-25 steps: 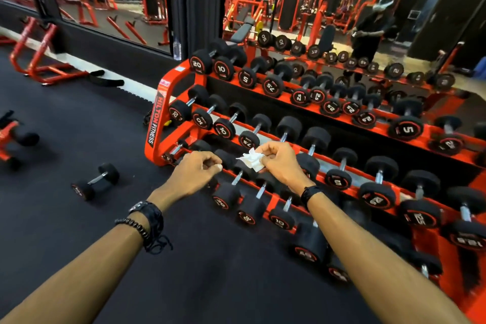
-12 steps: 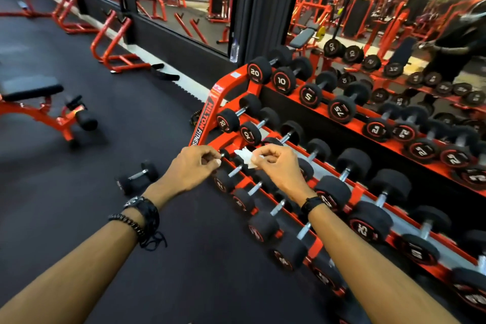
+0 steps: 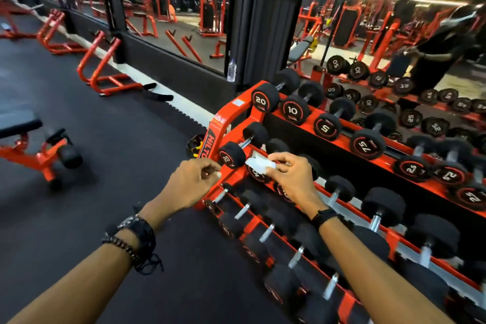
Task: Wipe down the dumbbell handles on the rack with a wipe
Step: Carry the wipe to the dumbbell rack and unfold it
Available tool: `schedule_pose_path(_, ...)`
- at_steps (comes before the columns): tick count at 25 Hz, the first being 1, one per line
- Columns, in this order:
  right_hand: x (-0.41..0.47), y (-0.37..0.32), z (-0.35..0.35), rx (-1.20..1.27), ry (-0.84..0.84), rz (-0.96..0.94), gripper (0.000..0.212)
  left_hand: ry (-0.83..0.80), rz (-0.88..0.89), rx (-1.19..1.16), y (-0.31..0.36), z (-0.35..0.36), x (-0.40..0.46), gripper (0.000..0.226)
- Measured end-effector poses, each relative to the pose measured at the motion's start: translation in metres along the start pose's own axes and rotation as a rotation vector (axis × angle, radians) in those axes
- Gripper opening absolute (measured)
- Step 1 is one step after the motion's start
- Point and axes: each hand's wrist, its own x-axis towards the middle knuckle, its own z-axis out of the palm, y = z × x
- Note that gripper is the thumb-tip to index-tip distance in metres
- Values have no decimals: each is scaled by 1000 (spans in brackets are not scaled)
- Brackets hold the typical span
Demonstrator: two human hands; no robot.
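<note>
Both arms reached out toward the near left end of the red rack (image 3: 238, 113). The right hand (image 3: 290, 179) pinched a small white wipe (image 3: 259, 162) between thumb and fingertips, holding it in the air just in front of the middle tier, close beside the black dumbbell marked 20 (image 3: 231, 156) there. The wipe looked crumpled and partly unfolded (its exact shape was hard to read through the blur). Whether it touched the dumbbell's head could not be told; it did not lie on any handle.

The left hand (image 3: 190, 183) hovered just left of the wipe, its fingers curled in toward the thumb. A tiny pale spot showed at the fingertips, but whether it was a scrap of wipe or a nail could not be told, so its grip stayed unclear. That wrist wore a dark bracelet (image 3: 131, 238); the right wrist wore a black band (image 3: 323, 214).

The rack held three tiers of black dumbbells with bare metal handles, running off to the right. On the top tier stood another 20 (image 3: 264, 98) and a 10 (image 3: 294, 110). The lowest tier sat under the right forearm.

A mirror (image 3: 394, 34) backed the rack. A clear bottle (image 3: 231, 70) stood against the black pillar behind it. A bench (image 3: 19, 121) stood at the left on the dark floor (image 3: 118, 166).
</note>
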Motion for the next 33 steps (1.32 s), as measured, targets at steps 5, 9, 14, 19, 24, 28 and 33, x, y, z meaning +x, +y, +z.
schedule_pose_path(5, 88, 33, 17, -45, 53, -45, 24, -40, 35, 27, -33, 15, 88, 11)
schedule_pose_path(9, 176, 43, 21, -51, 146, -108, 24, -75, 65, 50, -42, 8, 179, 27)
schedule_pose_path(14, 282, 58, 26, 9, 234, -116, 18, -1, 110, 44, -52, -10, 303, 38)
schedule_pose_path(19, 354, 82, 78, 9, 164, -95, 20, -72, 11, 47, -118, -6, 356, 12)
schedule_pose_path(24, 438, 98, 150, 42, 186, 11, 24, -92, -23, 9, -197, -33, 441, 22)
schedule_pose_path(28, 498, 111, 203, 46, 236, 77, 20, -140, 21, -9, -244, -50, 518, 12)
schedule_pose_path(33, 558, 129, 230, 31, 303, 151, 17, -266, 36, -33, -285, -49, 615, 10)
